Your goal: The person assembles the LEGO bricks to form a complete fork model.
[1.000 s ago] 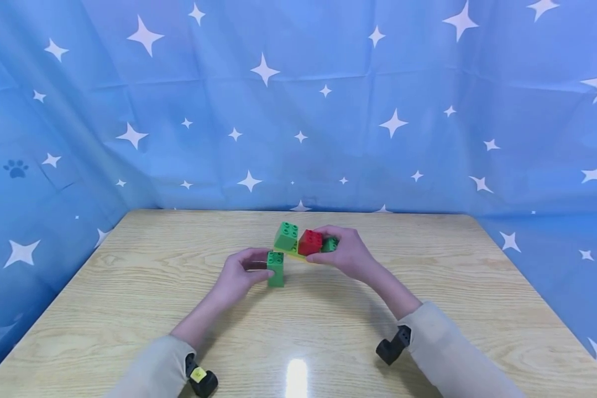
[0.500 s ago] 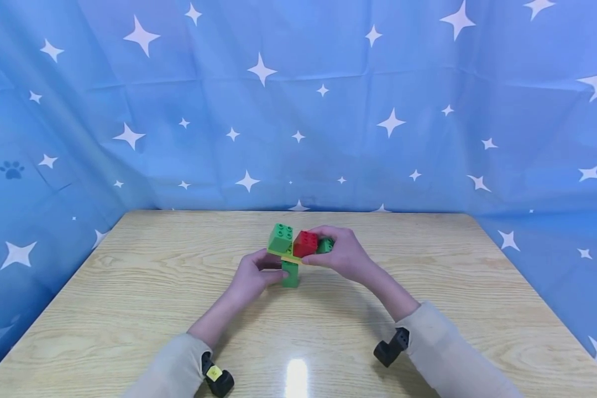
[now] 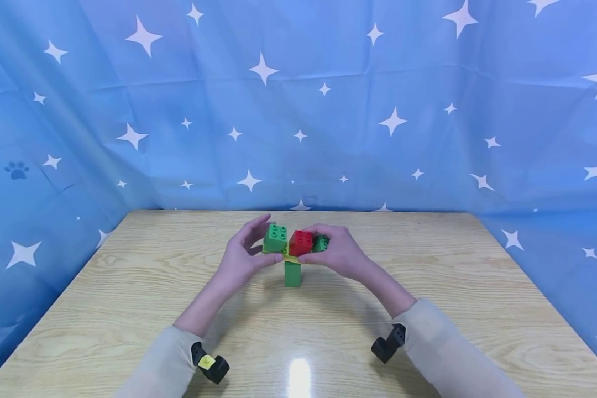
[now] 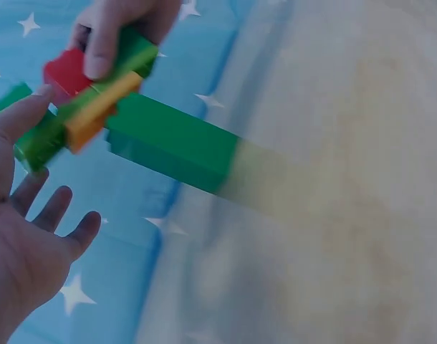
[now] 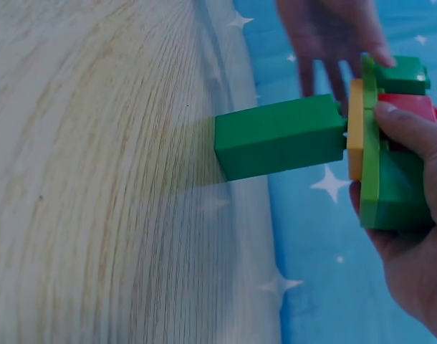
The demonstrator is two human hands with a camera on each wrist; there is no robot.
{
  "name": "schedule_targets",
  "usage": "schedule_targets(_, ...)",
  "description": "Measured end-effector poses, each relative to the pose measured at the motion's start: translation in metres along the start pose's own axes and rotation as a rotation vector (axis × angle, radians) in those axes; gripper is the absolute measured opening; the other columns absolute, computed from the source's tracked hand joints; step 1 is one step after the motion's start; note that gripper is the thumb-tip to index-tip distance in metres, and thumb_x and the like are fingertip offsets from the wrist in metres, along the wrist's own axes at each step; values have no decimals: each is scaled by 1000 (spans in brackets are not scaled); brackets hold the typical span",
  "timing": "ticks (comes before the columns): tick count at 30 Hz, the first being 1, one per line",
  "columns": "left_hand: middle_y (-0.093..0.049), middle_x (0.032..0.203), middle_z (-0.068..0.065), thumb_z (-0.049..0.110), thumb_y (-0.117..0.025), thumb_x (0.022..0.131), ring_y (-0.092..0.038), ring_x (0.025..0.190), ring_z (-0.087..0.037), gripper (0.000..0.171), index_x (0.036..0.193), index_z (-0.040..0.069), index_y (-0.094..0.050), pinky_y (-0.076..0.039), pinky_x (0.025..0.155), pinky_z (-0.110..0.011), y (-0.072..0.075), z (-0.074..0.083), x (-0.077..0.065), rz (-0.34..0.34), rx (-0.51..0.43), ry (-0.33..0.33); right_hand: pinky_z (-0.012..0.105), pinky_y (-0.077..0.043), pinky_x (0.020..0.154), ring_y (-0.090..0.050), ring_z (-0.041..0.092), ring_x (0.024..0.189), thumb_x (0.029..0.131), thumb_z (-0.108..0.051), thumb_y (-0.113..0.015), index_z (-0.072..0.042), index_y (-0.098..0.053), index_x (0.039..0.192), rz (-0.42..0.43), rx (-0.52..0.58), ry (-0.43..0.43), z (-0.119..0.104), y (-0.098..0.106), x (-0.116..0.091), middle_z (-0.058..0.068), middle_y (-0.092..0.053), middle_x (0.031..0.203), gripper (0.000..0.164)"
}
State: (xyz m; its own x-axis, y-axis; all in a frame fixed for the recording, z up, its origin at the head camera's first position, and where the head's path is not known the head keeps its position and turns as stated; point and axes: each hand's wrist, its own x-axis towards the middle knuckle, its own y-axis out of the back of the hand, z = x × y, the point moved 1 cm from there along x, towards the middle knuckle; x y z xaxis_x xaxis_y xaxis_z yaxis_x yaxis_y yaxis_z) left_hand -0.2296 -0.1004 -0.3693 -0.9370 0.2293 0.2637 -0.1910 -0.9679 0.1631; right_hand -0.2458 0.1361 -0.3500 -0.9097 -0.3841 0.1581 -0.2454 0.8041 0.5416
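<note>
My right hand grips a toy brick assembly, thumb and fingers around its red brick and green brick. These sit on a long light-green plate with a yellow-orange plate beneath. At the assembly's left end is another green brick. My left hand is around that end, its thumb at the plate's edge and the other fingers spread. Under the assembly, a tall green brick column stands upright on the table; its studs show right at the yellow-orange plate.
The wooden table reaches back to a blue curtain with white stars. Black wrist cameras are strapped at the left sleeve and right sleeve.
My left hand slid the green column right until it stood under the assembly, then let go and rose to the assembly's left end. The right hand shifted the assembly slightly left.
</note>
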Motion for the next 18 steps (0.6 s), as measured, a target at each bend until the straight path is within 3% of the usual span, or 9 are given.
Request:
schedule_targets(6,-60,142,-6,-1,-83,84,-57,128,-25,70,147,14,-55,-48,107,-44,-3,17,8,-51,42,-88,39,-57,86,-63,24,107,82,-20,-89,-11,-71,127,-11,-29,21,-1,0,1,3,-71,118,49)
schedule_targets(11,-63,137,-10,0,-81,87,-65,114,-27,56,139,10,-64,-57,91,-33,-10,20,11,-105,19,-62,38,-58,84,-65,23,105,82,-21,-89,-11,-71,127,-19,-61,40,-2,0,2,3,-71,118,49)
schedule_targets(18,-67,125,-10,0,-80,87,-67,105,-27,42,127,8,-71,-59,85,-32,-11,17,10,-85,46,-29,38,-57,85,-65,22,105,82,-21,-89,-11,-71,128,-48,-101,51,-2,0,3,2,-72,118,50)
